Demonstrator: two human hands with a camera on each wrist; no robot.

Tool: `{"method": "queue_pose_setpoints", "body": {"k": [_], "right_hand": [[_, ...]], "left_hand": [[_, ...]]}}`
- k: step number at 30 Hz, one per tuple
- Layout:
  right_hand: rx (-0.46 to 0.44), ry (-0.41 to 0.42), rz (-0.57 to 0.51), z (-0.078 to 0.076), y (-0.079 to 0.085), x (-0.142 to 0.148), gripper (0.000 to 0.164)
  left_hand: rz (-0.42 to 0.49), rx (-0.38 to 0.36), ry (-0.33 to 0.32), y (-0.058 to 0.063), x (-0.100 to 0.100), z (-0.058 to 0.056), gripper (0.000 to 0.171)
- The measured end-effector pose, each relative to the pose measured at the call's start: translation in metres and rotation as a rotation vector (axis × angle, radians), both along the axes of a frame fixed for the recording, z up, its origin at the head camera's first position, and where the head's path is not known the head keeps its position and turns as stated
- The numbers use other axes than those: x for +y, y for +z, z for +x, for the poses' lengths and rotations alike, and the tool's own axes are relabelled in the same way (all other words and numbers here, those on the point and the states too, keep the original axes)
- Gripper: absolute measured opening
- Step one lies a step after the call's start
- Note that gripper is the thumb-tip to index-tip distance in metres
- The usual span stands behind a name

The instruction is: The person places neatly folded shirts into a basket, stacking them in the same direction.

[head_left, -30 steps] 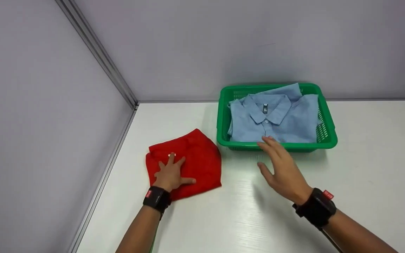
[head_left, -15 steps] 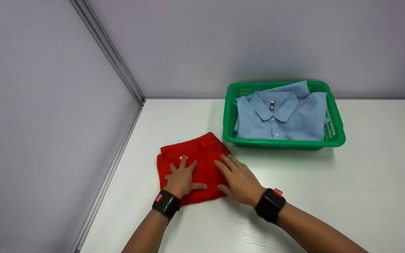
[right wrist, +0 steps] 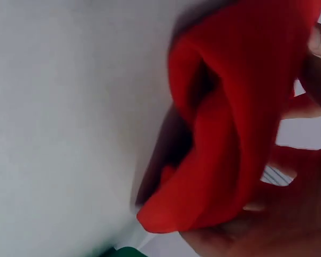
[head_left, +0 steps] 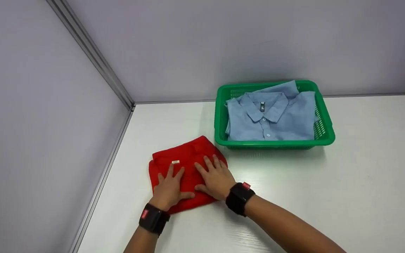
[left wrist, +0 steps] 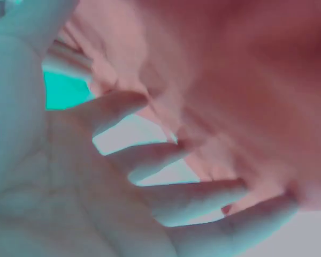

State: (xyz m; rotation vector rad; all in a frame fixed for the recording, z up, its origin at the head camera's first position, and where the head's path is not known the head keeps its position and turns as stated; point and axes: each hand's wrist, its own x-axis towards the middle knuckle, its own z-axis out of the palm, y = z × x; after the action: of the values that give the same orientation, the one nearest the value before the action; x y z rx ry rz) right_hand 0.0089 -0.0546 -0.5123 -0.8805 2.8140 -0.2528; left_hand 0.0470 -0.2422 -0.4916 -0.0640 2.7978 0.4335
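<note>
A red garment (head_left: 185, 151), folded into a rough square, lies on the white table with a small white label (head_left: 175, 162) showing near its far left part. My left hand (head_left: 169, 189) rests on its left half, fingers spread and straight, fingertip right at the label. On the right half lies my right hand (head_left: 217, 181), also flat with fingers extended. Red cloth (right wrist: 219, 144) shows in the right wrist view as rounded folded layers beside the fingers. In the left wrist view the cloth (left wrist: 246, 80) looks washed-out pink, with the fingertips against it.
Behind and to the right stands a green plastic basket (head_left: 276, 143) holding a folded light blue collared shirt (head_left: 290, 123). Grey panels enclose the table (head_left: 364, 158) at the back and left. Each wrist wears a black strap.
My right hand has come left from in front of the basket and down onto the red garment. The left hand stays on the cloth, its fingertip no longer covering the label.
</note>
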Motion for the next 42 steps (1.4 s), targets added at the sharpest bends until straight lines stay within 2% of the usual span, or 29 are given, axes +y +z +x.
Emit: {"method": "queue_pose_setpoints", "body": {"k": [4, 10, 18, 25, 33, 42], "right_hand": [[0.042, -0.038, 0.027, 0.001, 0.001, -0.006, 0.082], [0.033, -0.074, 0.061, 0.003, 0.000, -0.004, 0.085], [0.096, -0.045, 0.113, 0.011, -0.005, 0.005, 0.086], [0.170, -0.004, 0.105, 0.019, -0.003, 0.020, 0.084], [0.170, 0.002, 0.091, 0.027, -0.004, 0.037, 0.084], [0.176, -0.007, 0.070, 0.039, -0.002, 0.053, 0.083]], "left_hand": [[-0.011, -0.004, 0.006, 0.005, -0.008, 0.004, 0.096], [-0.021, 0.005, -0.019, -0.001, -0.007, 0.008, 0.096], [-0.020, 0.015, -0.046, -0.005, 0.000, 0.016, 0.094], [-0.079, 0.012, -0.102, -0.001, 0.012, 0.018, 0.094], [-0.039, -0.051, -0.095, -0.002, 0.029, 0.023, 0.094], [-0.070, -0.040, -0.154, -0.004, 0.045, 0.030, 0.095]]}}
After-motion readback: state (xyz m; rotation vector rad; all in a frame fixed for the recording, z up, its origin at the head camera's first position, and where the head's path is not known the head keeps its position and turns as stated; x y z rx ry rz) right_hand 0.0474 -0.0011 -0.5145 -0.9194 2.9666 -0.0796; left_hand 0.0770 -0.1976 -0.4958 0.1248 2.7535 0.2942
